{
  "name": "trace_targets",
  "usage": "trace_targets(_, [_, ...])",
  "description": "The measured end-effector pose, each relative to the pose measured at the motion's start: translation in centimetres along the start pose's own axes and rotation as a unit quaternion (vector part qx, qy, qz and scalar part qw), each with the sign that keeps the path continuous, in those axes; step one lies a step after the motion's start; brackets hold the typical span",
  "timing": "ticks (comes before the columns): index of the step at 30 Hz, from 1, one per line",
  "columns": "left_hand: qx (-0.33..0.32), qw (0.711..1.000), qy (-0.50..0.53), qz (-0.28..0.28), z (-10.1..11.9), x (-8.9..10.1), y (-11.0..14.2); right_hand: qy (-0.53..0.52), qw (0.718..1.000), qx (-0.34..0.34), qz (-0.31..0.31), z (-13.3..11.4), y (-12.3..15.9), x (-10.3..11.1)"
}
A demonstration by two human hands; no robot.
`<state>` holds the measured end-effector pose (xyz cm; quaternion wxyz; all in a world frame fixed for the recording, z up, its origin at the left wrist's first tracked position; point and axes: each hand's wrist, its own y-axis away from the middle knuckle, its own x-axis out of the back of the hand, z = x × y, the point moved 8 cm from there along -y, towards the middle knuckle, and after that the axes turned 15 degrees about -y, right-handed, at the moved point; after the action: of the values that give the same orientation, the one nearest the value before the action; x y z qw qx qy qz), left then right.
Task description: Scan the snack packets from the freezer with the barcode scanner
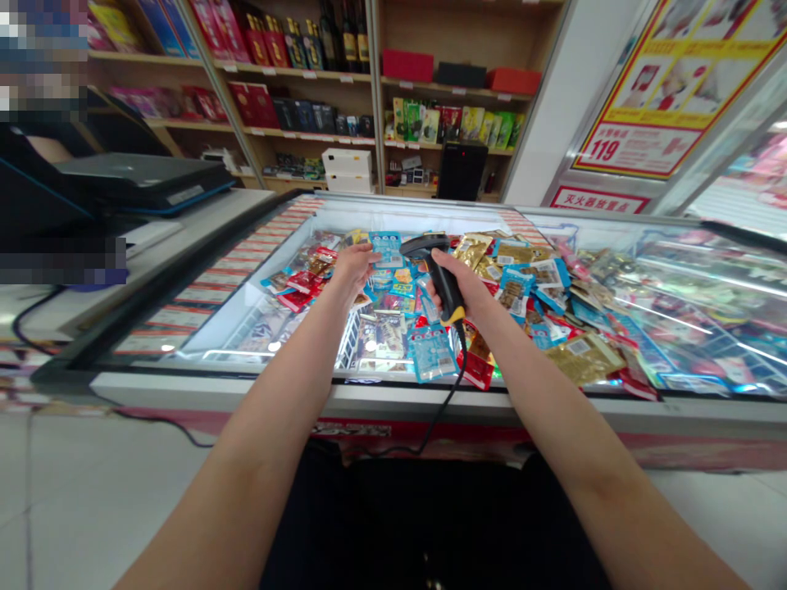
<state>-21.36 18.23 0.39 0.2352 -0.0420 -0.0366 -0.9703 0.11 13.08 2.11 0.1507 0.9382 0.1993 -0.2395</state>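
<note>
Over the middle of the chest freezer (215, 387), the right hand (458, 283) is wrapped tight around a black barcode scanner (446, 283), its cord (452, 401) dropping over the front edge. The left hand (353, 270) is half open, fingertips at a blue snack packet (386, 250) in the loose heap of foil packets (522, 270); is it pinched? Can't tell from here. Watch that cord: it could snag the pile, and a slick packet could easily slip free!
</note>
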Motion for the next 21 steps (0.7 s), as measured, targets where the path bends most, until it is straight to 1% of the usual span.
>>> trace_targets(2, [0.024, 0.999, 0.013, -0.017, -0.22, -0.47, 0.37, 0.002, 1.000, 0.000, 0.002, 0.00, 0.06, -0.02])
trace_targets(5, [0.044, 0.999, 0.016, -0.009, -0.37, -0.53, 0.61, 0.004, 1.000, 0.004, 0.002, -0.03, -0.05, 0.06])
trace_targets(10, [0.037, 0.999, -0.003, 0.008, -0.62, -0.39, 0.19, 0.009, 1.000, 0.005, -0.004, 0.12, -0.31, 0.17])
trace_targets(21, [0.023, 1.000, -0.015, 0.012, -0.88, -0.52, -0.16, 0.014, 1.000, 0.003, 0.001, 0.13, -0.23, 0.17])
